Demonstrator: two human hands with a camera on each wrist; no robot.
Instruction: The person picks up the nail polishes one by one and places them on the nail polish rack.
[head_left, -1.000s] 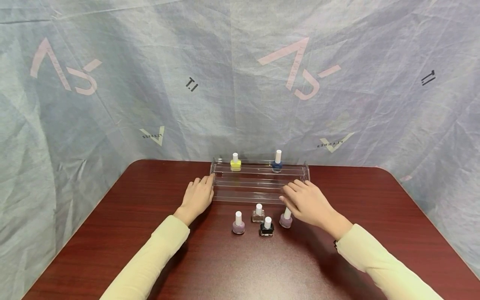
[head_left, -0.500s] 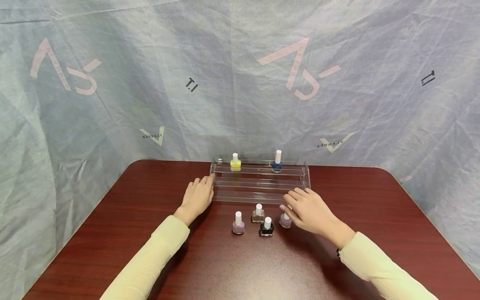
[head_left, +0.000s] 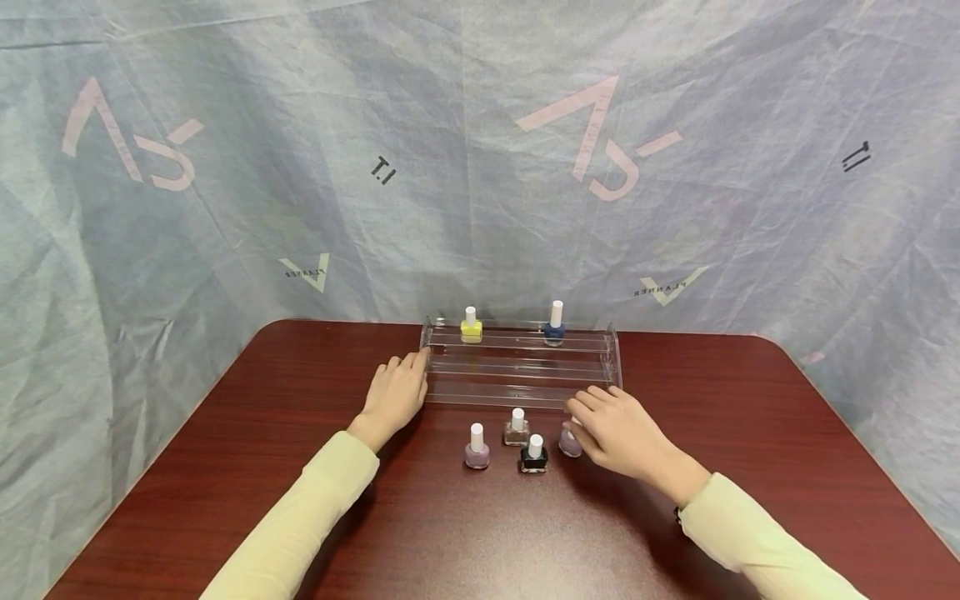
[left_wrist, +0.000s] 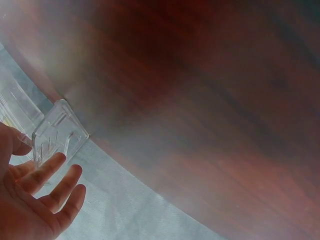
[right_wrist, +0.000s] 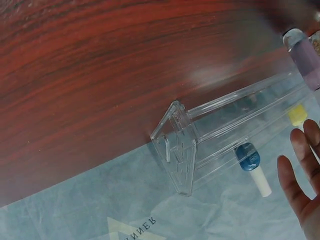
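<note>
In the head view a clear tiered display rack (head_left: 517, 368) stands at the far side of the table. My left hand (head_left: 393, 390) holds its left end, with thumb and index finger at the side panel (left_wrist: 59, 131) in the left wrist view. My right hand (head_left: 618, 429) hovers at a mauve nail polish bottle (head_left: 570, 443), hiding most of its white cap. In the right wrist view its visible fingers (right_wrist: 295, 182) are extended, apart from that bottle (right_wrist: 306, 62); the thumb is out of that view. A yellow bottle (head_left: 471, 330) and a dark blue bottle (head_left: 554, 332) stand on the top tier.
On the table (head_left: 420, 533), in front of the rack, stand another mauve bottle (head_left: 477, 454), a brownish glittery bottle (head_left: 517, 432) and a black bottle (head_left: 534, 457). A grey printed cloth (head_left: 480, 167) hangs behind the table's far edge.
My right hand has drawn back from the rack's right front corner towards me, over the right mauve bottle, covering more of its cap. My left hand has stayed put.
</note>
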